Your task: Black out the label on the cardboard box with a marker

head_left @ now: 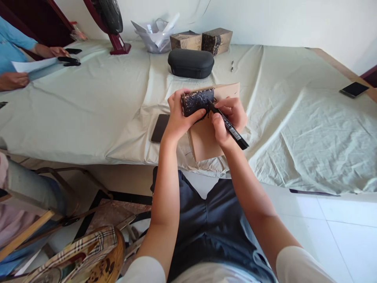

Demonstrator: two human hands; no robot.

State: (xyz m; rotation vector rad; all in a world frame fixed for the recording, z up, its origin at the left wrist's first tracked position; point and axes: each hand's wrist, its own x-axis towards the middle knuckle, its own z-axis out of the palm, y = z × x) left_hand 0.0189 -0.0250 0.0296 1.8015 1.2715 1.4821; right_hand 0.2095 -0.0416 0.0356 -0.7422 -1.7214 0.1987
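Inking of cardboard, hand-held. Nearest in my remote view, the bare tan part of a cardboard piece (203,139) rests on the pale cloth (88,125) toward the table's front edge. Above it, my left hand (181,117) is closed about the left end of a dark face (196,101), thumb across its front. My right hand (232,114) grips a black marker (231,127), tip aimed at that face's right end; I cannot tell whether it touches. Step in hand, as I judge it: blackening the surface, since tan flecks show through. The next move calls, I judge, for a steady left hold and short strokes over those flecks, the thumb kept clear of wet ink. Just beside the left wrist lies a phone (159,127). Farther off sits a black case (191,63); behind it stand a box (187,42) and a second box (225,40), partly blackened.
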